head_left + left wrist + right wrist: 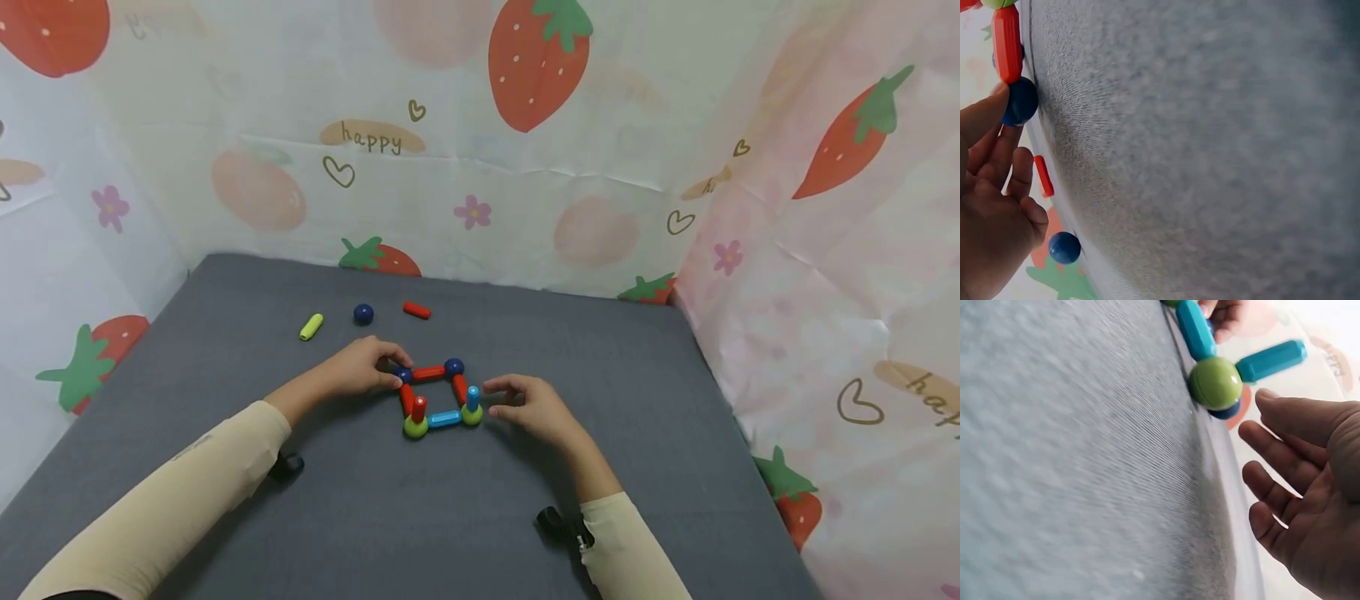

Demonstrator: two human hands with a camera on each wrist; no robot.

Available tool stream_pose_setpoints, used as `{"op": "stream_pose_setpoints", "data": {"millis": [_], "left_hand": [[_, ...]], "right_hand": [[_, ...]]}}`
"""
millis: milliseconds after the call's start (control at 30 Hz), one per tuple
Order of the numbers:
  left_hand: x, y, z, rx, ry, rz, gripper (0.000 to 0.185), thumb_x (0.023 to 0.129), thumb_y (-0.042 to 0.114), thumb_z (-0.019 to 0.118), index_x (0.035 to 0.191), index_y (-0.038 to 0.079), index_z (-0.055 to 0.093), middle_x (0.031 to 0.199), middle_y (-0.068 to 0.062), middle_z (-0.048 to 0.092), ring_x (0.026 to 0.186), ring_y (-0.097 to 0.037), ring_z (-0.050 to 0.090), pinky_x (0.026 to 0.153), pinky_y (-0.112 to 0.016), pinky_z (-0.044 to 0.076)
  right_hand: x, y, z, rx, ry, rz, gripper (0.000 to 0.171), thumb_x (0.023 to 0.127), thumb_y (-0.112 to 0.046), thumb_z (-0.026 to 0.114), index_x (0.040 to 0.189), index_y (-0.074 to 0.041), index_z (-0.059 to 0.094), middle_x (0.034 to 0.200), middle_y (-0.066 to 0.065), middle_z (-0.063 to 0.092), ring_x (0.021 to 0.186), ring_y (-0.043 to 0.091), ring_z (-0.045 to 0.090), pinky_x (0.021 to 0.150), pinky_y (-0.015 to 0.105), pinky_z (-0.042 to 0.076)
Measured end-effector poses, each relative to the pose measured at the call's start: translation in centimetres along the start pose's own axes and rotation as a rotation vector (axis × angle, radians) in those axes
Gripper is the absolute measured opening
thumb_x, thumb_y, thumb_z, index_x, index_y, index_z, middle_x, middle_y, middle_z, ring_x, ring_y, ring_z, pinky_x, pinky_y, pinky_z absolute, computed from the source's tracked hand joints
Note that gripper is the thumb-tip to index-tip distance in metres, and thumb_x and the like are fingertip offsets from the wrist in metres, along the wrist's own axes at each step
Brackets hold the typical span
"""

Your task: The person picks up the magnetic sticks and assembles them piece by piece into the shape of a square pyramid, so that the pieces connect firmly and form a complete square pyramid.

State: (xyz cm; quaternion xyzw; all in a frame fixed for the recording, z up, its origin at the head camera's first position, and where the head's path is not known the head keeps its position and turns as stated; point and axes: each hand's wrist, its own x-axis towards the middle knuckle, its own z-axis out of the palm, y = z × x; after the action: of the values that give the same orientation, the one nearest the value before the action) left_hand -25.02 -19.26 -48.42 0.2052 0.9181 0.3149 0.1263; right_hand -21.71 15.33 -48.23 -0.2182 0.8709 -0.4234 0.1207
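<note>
A four-sided outline of rods and balls lies on the grey table. Its near side is a light blue rod (445, 419) between a left green ball (416, 427) and a right green ball (472, 415). Red rods (430, 373) form the other sides. From the green balls stand a short red rod (419, 407) and a blue rod (472, 397). At the far left corner my left hand (363, 367) pinches a dark blue ball (1020, 103) between thumb and fingers. My right hand (536, 407), fingers spread and holding nothing, hovers just right of the upright blue rod.
Behind the outline lie a loose yellow-green rod (311, 327), a dark blue ball (363, 314) and a red rod (417, 310). Strawberry-print cloth (480, 167) hangs along the back and both sides of the grey table (420, 517).
</note>
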Motion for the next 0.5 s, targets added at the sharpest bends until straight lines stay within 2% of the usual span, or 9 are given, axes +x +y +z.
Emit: {"op": "stream_pose_setpoints", "data": {"millis": [267, 500], "left_hand": [[-0.8, 0.6, 0.1, -0.011, 0.023, -0.044, 0.03, 0.092, 0.023, 0.079, 0.12, 0.015, 0.073, 0.121, -0.004, 0.072, 0.11, -0.025, 0.06, 0.1, -0.05, 0.046], [-1.4, 1.0, 0.4, -0.027, 0.033, -0.062, 0.029, 0.091, 0.023, 0.08, 0.118, 0.015, 0.073, 0.116, -0.003, 0.072, 0.105, -0.021, 0.061, 0.096, -0.044, 0.048]], "right_hand": [[-0.1, -0.7, 1.5, 0.018, 0.011, 0.045, 0.038, 0.087, -0.024, 0.084, 0.123, -0.02, 0.072, 0.119, -0.001, 0.072, 0.101, 0.016, 0.065, 0.083, 0.037, 0.053], [0.4, -0.8, 2.6, -0.022, 0.029, 0.094, 0.037, 0.087, -0.028, 0.084, 0.12, -0.017, 0.072, 0.114, -0.002, 0.073, 0.104, 0.015, 0.066, 0.09, 0.04, 0.054]]}}
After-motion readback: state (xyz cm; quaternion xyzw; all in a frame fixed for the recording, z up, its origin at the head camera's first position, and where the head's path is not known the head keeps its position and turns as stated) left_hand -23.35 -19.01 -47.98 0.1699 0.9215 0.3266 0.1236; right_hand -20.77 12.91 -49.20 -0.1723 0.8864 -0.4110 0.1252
